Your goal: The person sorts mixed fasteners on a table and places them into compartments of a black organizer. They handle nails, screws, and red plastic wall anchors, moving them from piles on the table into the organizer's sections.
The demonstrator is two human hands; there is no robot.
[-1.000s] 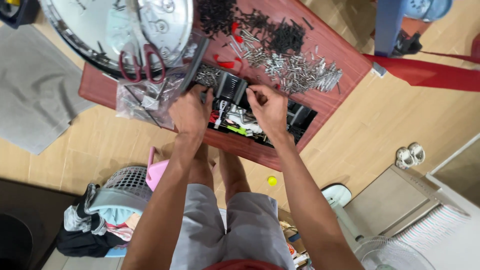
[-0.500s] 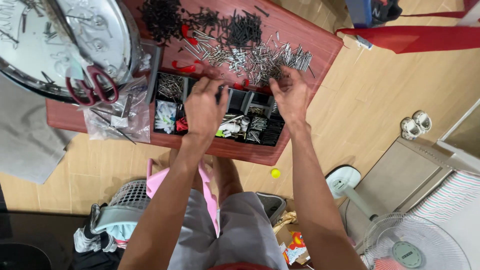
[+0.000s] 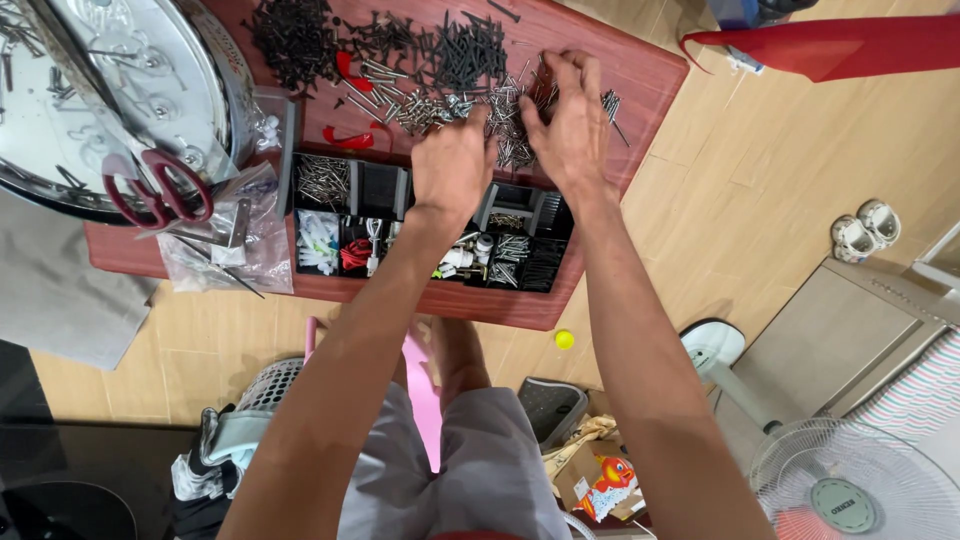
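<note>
Hands are both over the heap of silver nails (image 3: 520, 115) spread on the red-brown bench (image 3: 650, 75). The left hand (image 3: 455, 165) is curled, knuckles up, with its fingertips down in the near edge of the heap; whether it grips any nails cannot be told from this view. The right hand (image 3: 570, 125) lies just beside it, fingers bent and spread over the right part of the heap, touching the nails; its grasp is likewise hidden.

Beyond the silver nails lie two heaps of black screws (image 3: 300, 35), one at the far left and one nearer the middle, with a few red plastic pieces (image 3: 355, 135) between them and the near things.

Directly below the hands stands a black compartment box (image 3: 375, 190), open, at the bench's near edge. Its far-left cell holds silver nails; other cells hold white plugs, a red item, small metal fittings and dark screws. The left forearm crosses over its middle.

Left of the box lies a clear plastic bag (image 3: 225, 240) with small parts, and on it a pair of scissors (image 3: 150, 190) with dark red handles. A large round wall clock (image 3: 110, 90) lies on the bench's left end.

On the floor: a laundry basket (image 3: 265, 395), a yellow ball (image 3: 564, 339), a standing fan (image 3: 840, 490).
</note>
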